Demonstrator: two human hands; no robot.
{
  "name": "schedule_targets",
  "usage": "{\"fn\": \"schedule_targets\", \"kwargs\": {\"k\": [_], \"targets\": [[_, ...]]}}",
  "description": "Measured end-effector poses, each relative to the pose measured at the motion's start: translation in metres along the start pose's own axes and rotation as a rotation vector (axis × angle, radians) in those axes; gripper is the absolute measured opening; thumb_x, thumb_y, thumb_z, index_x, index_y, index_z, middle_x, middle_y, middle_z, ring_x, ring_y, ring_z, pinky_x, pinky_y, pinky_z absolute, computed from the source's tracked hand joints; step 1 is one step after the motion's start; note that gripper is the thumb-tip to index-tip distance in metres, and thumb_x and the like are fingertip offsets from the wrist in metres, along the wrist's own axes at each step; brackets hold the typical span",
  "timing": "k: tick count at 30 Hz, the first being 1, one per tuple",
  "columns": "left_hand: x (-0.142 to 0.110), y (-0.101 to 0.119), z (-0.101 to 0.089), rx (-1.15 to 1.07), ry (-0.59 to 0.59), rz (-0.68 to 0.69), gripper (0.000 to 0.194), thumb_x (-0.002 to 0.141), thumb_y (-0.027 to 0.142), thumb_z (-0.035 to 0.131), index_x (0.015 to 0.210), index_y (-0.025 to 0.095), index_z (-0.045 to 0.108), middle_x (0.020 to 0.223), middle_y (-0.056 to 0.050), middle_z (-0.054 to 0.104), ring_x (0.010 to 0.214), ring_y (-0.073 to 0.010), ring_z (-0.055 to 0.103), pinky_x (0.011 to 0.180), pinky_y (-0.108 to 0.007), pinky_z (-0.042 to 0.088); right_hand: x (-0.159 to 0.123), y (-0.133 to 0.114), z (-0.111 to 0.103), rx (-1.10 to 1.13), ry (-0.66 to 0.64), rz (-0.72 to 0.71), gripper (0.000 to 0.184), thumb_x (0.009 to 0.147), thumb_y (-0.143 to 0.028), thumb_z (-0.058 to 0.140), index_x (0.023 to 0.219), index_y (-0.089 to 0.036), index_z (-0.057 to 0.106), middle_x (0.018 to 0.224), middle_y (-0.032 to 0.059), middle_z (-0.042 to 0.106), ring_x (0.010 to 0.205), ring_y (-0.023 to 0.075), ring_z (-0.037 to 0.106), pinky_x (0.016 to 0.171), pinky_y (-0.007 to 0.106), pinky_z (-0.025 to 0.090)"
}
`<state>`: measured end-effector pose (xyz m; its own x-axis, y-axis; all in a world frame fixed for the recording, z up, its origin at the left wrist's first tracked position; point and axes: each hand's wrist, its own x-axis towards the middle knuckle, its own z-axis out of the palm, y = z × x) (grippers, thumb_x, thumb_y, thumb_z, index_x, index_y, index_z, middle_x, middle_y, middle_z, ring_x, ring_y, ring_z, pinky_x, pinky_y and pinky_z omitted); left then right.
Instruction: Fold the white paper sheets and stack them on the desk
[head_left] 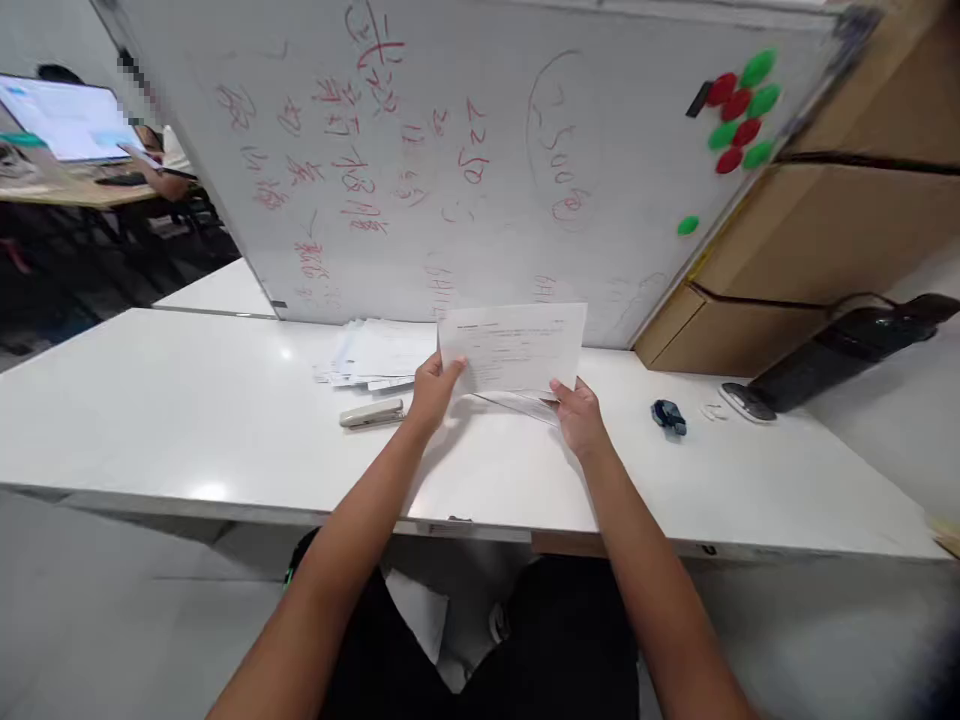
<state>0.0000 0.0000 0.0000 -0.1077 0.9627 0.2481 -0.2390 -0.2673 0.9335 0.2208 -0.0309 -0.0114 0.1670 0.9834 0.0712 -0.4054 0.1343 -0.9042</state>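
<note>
I hold a printed paper sheet (pixel 517 345) upright above the white table (pixel 150 400). My left hand (pixel 433 392) is closed on its lower left corner. My right hand (pixel 576 415) is closed on its lower right edge, with further sheets hanging just under it. A pile of loose papers (pixel 371 355) lies on the table behind my left hand. A white stapler (pixel 371 413) rests left of my left wrist.
A whiteboard (pixel 465 150) with red writing and red and green magnets (pixel 739 105) leans at the table's back. A small blue object (pixel 668 416) lies right of my right hand. Cardboard boxes (pixel 825 230) and a black device (pixel 840 355) stand at right. A person sits at a monitor (pixel 64 115) far left.
</note>
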Motion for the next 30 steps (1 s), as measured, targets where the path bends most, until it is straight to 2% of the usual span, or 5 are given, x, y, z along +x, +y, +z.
{"fn": "schedule_targets", "kwargs": {"k": [12, 17, 22, 26, 30], "targets": [[-0.005, 0.010, 0.001, -0.052, -0.092, -0.162, 0.036, 0.072, 0.033, 0.066, 0.103, 0.016, 0.067, 0.101, -0.006, 0.071, 0.097, -0.0229, 0.062, 0.087, -0.036, 0.045, 0.004, -0.005, -0.002, 0.022, -0.062, -0.029, 0.056, 0.083, -0.068, 0.043, 0.104, -0.022, 0.067, 0.110, 0.0059, 0.070, 0.112, 0.0267, 0.059, 0.087, 0.039, 0.050], [-0.022, 0.027, 0.001, 0.013, -0.106, -0.287, 0.037, 0.070, 0.035, 0.068, 0.101, 0.014, 0.066, 0.097, -0.008, 0.072, 0.095, -0.0239, 0.063, 0.085, -0.036, 0.047, -0.008, -0.016, -0.005, -0.142, -0.040, -0.031, 0.046, 0.075, -0.053, 0.068, 0.108, -0.022, 0.066, 0.107, 0.0052, 0.071, 0.105, 0.0269, 0.062, 0.089, 0.040, 0.048], [-0.095, 0.073, -0.035, 0.333, -0.268, -0.349, 0.042, 0.079, 0.044, 0.062, 0.111, 0.017, 0.064, 0.104, -0.008, 0.070, 0.096, -0.0268, 0.064, 0.081, -0.037, 0.050, -0.095, -0.031, -0.017, -0.490, -0.114, 0.173, 0.043, 0.076, -0.044, 0.071, 0.114, -0.024, 0.066, 0.107, 0.0059, 0.070, 0.097, 0.0255, 0.062, 0.089, 0.039, 0.046], [-0.151, 0.092, -0.060, 0.710, -0.272, -0.300, 0.041, 0.085, 0.047, 0.053, 0.118, 0.023, 0.058, 0.110, -0.007, 0.068, 0.098, -0.0274, 0.063, 0.077, -0.035, 0.051, -0.182, -0.020, -0.021, -0.331, -0.255, 0.478, 0.039, 0.080, -0.047, 0.066, 0.111, -0.023, 0.068, 0.081, 0.0046, 0.070, 0.064, 0.0180, 0.058, 0.061, 0.031, 0.046], [-0.173, 0.082, -0.069, 0.813, -0.231, -0.312, 0.056, 0.088, 0.044, 0.048, 0.140, 0.024, 0.036, 0.101, -0.007, 0.070, 0.082, -0.0245, 0.067, 0.066, -0.033, 0.051, -0.221, 0.005, -0.018, -0.199, -0.207, 0.514, 0.038, 0.081, -0.048, 0.065, 0.104, -0.019, 0.070, 0.082, 0.0063, 0.070, 0.064, 0.0165, 0.056, 0.061, 0.030, 0.044]]}}
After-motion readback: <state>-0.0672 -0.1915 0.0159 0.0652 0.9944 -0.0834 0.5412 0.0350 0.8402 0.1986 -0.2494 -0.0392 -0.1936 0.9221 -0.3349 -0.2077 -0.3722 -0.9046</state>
